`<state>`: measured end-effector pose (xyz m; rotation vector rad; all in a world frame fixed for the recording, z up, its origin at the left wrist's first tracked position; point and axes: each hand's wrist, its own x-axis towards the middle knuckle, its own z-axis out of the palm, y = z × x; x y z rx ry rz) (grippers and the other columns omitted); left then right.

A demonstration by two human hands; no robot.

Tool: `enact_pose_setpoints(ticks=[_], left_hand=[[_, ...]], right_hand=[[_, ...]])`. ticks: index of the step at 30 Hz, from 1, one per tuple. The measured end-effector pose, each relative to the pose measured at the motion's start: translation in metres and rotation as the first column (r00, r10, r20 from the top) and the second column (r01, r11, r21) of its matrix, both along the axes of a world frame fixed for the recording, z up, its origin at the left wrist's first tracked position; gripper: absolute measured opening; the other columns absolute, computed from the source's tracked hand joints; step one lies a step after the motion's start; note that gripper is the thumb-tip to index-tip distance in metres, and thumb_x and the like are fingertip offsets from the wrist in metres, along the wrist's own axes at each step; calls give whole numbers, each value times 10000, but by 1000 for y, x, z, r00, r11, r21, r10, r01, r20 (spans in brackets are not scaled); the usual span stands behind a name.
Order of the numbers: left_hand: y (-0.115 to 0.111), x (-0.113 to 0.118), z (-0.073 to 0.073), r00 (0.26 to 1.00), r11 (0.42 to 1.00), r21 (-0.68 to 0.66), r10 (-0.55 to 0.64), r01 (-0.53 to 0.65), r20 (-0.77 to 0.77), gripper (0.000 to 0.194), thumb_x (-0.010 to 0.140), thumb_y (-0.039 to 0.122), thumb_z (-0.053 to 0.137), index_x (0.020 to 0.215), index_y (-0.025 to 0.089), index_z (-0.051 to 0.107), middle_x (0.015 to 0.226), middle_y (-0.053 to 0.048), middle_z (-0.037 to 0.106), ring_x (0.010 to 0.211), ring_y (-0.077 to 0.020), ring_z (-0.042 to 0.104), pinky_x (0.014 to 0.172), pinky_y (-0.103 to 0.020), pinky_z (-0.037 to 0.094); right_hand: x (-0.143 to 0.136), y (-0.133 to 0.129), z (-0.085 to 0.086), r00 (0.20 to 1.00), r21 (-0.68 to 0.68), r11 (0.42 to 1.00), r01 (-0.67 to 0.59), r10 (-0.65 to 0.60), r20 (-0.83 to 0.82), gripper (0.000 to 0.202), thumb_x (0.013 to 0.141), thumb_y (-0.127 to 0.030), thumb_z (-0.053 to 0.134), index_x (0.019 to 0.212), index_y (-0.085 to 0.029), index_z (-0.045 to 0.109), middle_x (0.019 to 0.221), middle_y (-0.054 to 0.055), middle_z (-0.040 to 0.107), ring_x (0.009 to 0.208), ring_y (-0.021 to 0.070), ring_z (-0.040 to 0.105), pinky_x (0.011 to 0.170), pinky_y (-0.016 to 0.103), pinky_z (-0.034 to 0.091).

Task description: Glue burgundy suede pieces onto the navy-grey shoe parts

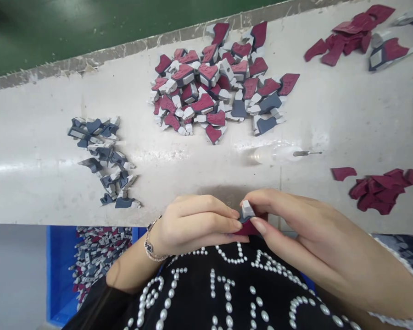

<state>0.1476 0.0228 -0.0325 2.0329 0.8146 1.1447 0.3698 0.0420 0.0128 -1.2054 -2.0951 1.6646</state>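
Observation:
Close to my body, at the table's near edge, both hands grip one small plastic part (247, 210) of white, dark grey and maroon pieces. Fingers and thumb of my left hand (199, 223) pinch it from the left. My right hand (292, 229) has it between thumb and forefinger on the right, with the white end poking up between the hands. Much of the maroon side is hidden by the fingers. Beyond my hands lies a large heap of similar maroon, grey and white parts (203, 103).
At left lies a scattered group of grey and white parts (105, 153). Maroon pieces lie in piles at far right (347, 39) and near right (382, 192). A thin metal-tipped tool (301, 153) rests mid-table. A blue bin (60, 275) full of parts stands below the left edge.

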Motion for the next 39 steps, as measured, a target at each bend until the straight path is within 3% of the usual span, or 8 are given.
enact_pose_setpoints(ticks=[3,10,15,20,25,29,34,39], left_hand=[[-2,1,0,1000,998,51,25,-25,0,211,805,209,841,898,84,698,877,-53,765,769,-114,774,746,-164,676],[0,1,1,999,999,49,-12,9,49,177,844,199,810,896,63,708,874,-71,770,792,-131,782,755,-196,686],[1,-2,2,994,994,42,-107,105,37,161,836,138,809,930,39,723,912,-96,780,840,-157,779,752,-238,690],[1,-6,6,986,986,-4,-169,169,-8,172,803,75,821,943,35,730,945,-116,788,863,-179,777,768,-277,695],[-1,-8,0,987,987,14,-157,157,-31,177,819,75,805,974,33,732,977,-127,785,911,-186,773,773,-280,692],[-4,-6,-8,998,996,56,-63,64,-30,173,843,151,803,968,60,723,956,-93,779,864,-153,774,789,-250,692],[-7,-1,-10,995,996,20,85,-86,43,171,837,164,808,967,106,713,961,-64,766,862,-130,772,799,-207,684],[-10,1,-7,985,974,-148,165,-171,-57,260,870,185,781,1114,171,692,987,-64,781,886,-161,767,794,-281,689]], right_hand=[[1,-2,0,1000,10,1000,13,-13,-11,178,1065,-256,431,939,-239,554,750,-35,604,589,126,573,540,290,446],[11,1,-1,995,-24,999,-45,43,-93,74,1061,-269,474,1087,-263,543,955,-36,680,778,119,652,656,247,507],[11,9,-7,989,-100,984,-150,148,-28,223,1035,-354,532,860,-222,578,730,-36,616,614,132,554,550,287,426],[8,11,-13,972,-60,983,-174,162,-169,235,1051,-298,493,855,-213,590,779,-14,613,709,145,581,640,281,460],[5,2,-15,986,-24,995,-100,96,-138,230,1064,-278,461,878,-214,581,802,-10,610,723,148,579,646,288,459],[4,-1,-19,995,-44,995,-86,83,-53,275,1074,-325,427,858,-214,556,780,-9,588,668,149,552,599,297,445],[1,-1,-20,995,-82,995,-62,56,-77,128,1057,-301,492,957,-224,513,741,-55,562,586,121,522,524,265,419],[-1,-7,-18,997,165,984,-67,60,47,216,1079,-257,427,878,-219,495,760,-23,576,632,151,571,554,287,430]])
